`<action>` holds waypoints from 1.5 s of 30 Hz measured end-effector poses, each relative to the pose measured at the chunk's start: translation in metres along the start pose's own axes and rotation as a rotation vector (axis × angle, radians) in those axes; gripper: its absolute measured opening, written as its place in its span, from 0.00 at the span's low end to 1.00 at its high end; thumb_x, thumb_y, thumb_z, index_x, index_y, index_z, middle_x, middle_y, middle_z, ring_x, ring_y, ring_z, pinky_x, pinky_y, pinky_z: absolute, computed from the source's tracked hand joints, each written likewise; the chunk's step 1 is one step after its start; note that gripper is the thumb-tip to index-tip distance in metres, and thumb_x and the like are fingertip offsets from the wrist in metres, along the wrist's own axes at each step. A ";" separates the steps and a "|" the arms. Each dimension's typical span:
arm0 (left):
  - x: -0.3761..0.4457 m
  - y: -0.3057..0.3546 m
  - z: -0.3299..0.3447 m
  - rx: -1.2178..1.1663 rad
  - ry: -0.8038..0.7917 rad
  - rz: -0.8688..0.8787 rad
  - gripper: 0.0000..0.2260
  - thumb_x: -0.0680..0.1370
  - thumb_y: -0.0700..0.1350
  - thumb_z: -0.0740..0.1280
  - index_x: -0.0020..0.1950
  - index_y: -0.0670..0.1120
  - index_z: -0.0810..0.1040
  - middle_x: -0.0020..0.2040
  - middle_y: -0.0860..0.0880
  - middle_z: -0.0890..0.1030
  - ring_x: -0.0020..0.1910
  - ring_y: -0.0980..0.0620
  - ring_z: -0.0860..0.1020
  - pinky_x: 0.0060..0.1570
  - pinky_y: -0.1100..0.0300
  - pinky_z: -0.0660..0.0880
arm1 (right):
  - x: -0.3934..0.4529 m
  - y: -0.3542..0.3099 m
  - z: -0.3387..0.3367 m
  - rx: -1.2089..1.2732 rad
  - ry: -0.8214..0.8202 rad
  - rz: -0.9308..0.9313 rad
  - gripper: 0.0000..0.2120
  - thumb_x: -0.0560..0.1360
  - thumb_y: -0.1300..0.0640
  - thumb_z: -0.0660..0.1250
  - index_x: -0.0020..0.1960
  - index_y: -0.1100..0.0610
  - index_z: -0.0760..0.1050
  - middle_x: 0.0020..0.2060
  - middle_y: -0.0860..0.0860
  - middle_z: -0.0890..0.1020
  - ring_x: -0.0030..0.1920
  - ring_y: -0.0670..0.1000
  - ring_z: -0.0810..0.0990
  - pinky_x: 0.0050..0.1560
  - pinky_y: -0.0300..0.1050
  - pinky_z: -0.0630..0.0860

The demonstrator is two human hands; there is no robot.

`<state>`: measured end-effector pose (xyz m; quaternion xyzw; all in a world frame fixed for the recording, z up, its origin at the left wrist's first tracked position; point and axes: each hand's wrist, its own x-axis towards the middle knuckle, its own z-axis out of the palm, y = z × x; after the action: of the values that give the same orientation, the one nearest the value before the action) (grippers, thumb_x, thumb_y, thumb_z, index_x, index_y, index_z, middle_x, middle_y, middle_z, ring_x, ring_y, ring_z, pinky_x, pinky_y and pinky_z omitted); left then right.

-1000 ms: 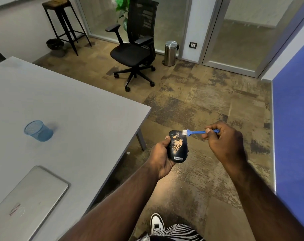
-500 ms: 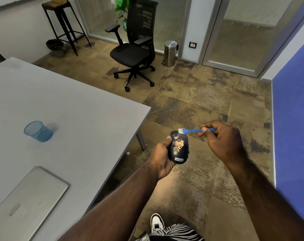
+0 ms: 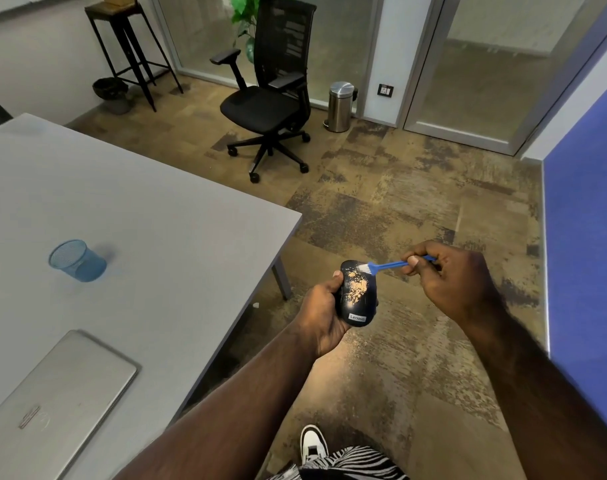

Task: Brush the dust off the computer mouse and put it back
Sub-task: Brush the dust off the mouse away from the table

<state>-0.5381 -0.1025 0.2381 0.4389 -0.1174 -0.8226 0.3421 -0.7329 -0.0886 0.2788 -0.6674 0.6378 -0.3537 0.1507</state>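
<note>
A black computer mouse with a patch of orange-tan dust on its top is held over the floor, just past the table's corner. My left hand grips it from the left side and underneath. My right hand pinches the handle of a small blue brush. The brush's white bristles touch the mouse's upper right edge, beside the dust patch.
The grey table lies to the left, with a blue mesh cup and a closed silver laptop on it. A black office chair, a steel bin and a tall stool stand farther off. A blue wall runs along the right.
My right hand has shifted left and slightly down, bringing the brush bristles from the mouse's top edge onto its upper surface. The mouse stays in my left hand.
</note>
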 end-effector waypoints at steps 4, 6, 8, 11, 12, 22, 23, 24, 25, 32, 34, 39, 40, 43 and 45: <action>-0.001 0.000 -0.002 -0.006 -0.001 -0.007 0.21 0.84 0.52 0.51 0.59 0.37 0.76 0.51 0.37 0.81 0.45 0.41 0.80 0.49 0.49 0.77 | 0.002 0.005 0.002 -0.046 0.034 0.063 0.07 0.76 0.62 0.67 0.50 0.53 0.83 0.33 0.38 0.80 0.31 0.35 0.78 0.26 0.28 0.69; -0.001 0.001 -0.001 -0.008 0.001 -0.003 0.22 0.84 0.52 0.51 0.63 0.36 0.75 0.52 0.37 0.80 0.45 0.41 0.80 0.49 0.49 0.77 | 0.001 0.004 0.003 -0.019 0.026 0.019 0.07 0.76 0.61 0.68 0.50 0.53 0.82 0.34 0.38 0.81 0.31 0.40 0.79 0.23 0.33 0.70; -0.001 0.001 -0.001 -0.009 0.001 0.000 0.22 0.84 0.51 0.51 0.64 0.36 0.74 0.52 0.37 0.80 0.45 0.41 0.80 0.47 0.51 0.78 | 0.000 0.005 0.004 -0.020 0.012 -0.002 0.06 0.76 0.61 0.68 0.50 0.53 0.82 0.34 0.38 0.81 0.31 0.40 0.79 0.23 0.33 0.70; -0.002 0.000 -0.001 0.001 0.001 -0.014 0.22 0.84 0.51 0.51 0.65 0.36 0.73 0.52 0.37 0.80 0.45 0.41 0.80 0.47 0.50 0.78 | 0.003 0.007 0.005 -0.063 0.027 0.064 0.08 0.77 0.61 0.67 0.51 0.53 0.83 0.34 0.39 0.80 0.34 0.31 0.77 0.27 0.26 0.69; -0.003 0.000 0.000 0.005 0.003 -0.016 0.23 0.84 0.52 0.51 0.66 0.36 0.72 0.53 0.36 0.80 0.46 0.40 0.80 0.48 0.50 0.78 | 0.003 0.007 0.006 -0.055 0.031 0.069 0.08 0.77 0.61 0.67 0.51 0.52 0.83 0.34 0.40 0.81 0.35 0.30 0.77 0.27 0.26 0.69; -0.003 -0.001 0.002 0.003 0.006 -0.021 0.23 0.84 0.51 0.51 0.68 0.36 0.71 0.59 0.36 0.77 0.47 0.41 0.79 0.46 0.50 0.78 | 0.005 0.002 0.008 0.000 0.008 0.015 0.07 0.76 0.60 0.69 0.49 0.50 0.83 0.36 0.41 0.83 0.34 0.37 0.80 0.28 0.31 0.72; -0.003 -0.002 0.002 0.000 0.005 -0.018 0.23 0.84 0.51 0.51 0.68 0.36 0.71 0.59 0.36 0.77 0.47 0.41 0.79 0.46 0.50 0.79 | 0.004 0.001 0.007 0.016 0.001 -0.001 0.07 0.76 0.60 0.69 0.49 0.50 0.83 0.37 0.40 0.84 0.33 0.40 0.82 0.28 0.35 0.75; -0.003 -0.002 0.003 -0.005 0.005 -0.013 0.23 0.84 0.51 0.51 0.68 0.35 0.71 0.59 0.36 0.77 0.47 0.41 0.79 0.45 0.51 0.79 | 0.003 0.001 0.007 0.029 -0.008 -0.020 0.07 0.76 0.60 0.69 0.49 0.50 0.83 0.36 0.39 0.83 0.32 0.44 0.82 0.29 0.42 0.77; -0.003 -0.002 0.003 -0.009 0.007 -0.009 0.23 0.84 0.51 0.51 0.68 0.35 0.71 0.59 0.36 0.77 0.47 0.41 0.79 0.45 0.51 0.79 | 0.003 0.001 0.005 0.035 -0.013 -0.036 0.06 0.76 0.59 0.69 0.48 0.49 0.83 0.36 0.37 0.83 0.32 0.48 0.83 0.29 0.46 0.78; -0.002 -0.003 0.001 -0.007 0.002 -0.012 0.22 0.84 0.51 0.51 0.66 0.37 0.73 0.61 0.36 0.77 0.49 0.40 0.78 0.51 0.49 0.76 | 0.002 0.008 -0.001 -0.026 0.022 -0.002 0.06 0.75 0.60 0.69 0.47 0.50 0.83 0.34 0.36 0.80 0.33 0.46 0.83 0.32 0.48 0.81; -0.001 -0.002 0.000 -0.012 -0.001 -0.009 0.22 0.84 0.51 0.51 0.66 0.36 0.73 0.60 0.36 0.77 0.48 0.41 0.78 0.51 0.49 0.76 | -0.002 0.005 -0.003 0.006 -0.017 -0.043 0.08 0.75 0.60 0.70 0.46 0.47 0.82 0.34 0.37 0.82 0.29 0.46 0.80 0.26 0.42 0.77; 0.000 -0.003 -0.003 -0.031 -0.006 -0.010 0.21 0.84 0.51 0.51 0.61 0.38 0.75 0.54 0.37 0.80 0.47 0.41 0.79 0.50 0.49 0.77 | -0.003 0.003 -0.009 -0.037 0.004 -0.018 0.08 0.75 0.63 0.70 0.46 0.51 0.83 0.33 0.37 0.81 0.31 0.46 0.82 0.30 0.44 0.80; 0.001 -0.003 -0.003 -0.036 -0.010 -0.007 0.20 0.84 0.51 0.51 0.59 0.38 0.76 0.53 0.37 0.81 0.47 0.41 0.80 0.50 0.49 0.77 | -0.003 0.003 -0.010 -0.048 0.005 -0.016 0.07 0.75 0.63 0.70 0.46 0.52 0.83 0.33 0.37 0.81 0.31 0.45 0.82 0.30 0.44 0.80; 0.002 -0.002 -0.004 -0.053 -0.013 -0.002 0.21 0.84 0.51 0.51 0.57 0.38 0.76 0.51 0.37 0.82 0.46 0.41 0.80 0.45 0.51 0.80 | -0.004 0.003 -0.012 -0.017 -0.036 -0.045 0.07 0.74 0.65 0.70 0.45 0.54 0.83 0.33 0.38 0.81 0.33 0.36 0.80 0.28 0.26 0.71; 0.003 -0.002 -0.005 -0.063 -0.011 0.000 0.21 0.84 0.52 0.51 0.58 0.38 0.77 0.50 0.38 0.83 0.45 0.42 0.80 0.44 0.52 0.81 | -0.005 0.003 -0.014 -0.003 -0.043 -0.035 0.07 0.74 0.65 0.70 0.46 0.55 0.83 0.33 0.37 0.81 0.37 0.32 0.80 0.30 0.25 0.71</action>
<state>-0.5366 -0.1026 0.2321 0.4235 -0.0933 -0.8282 0.3551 -0.7438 -0.0809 0.2849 -0.6860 0.6233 -0.3409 0.1571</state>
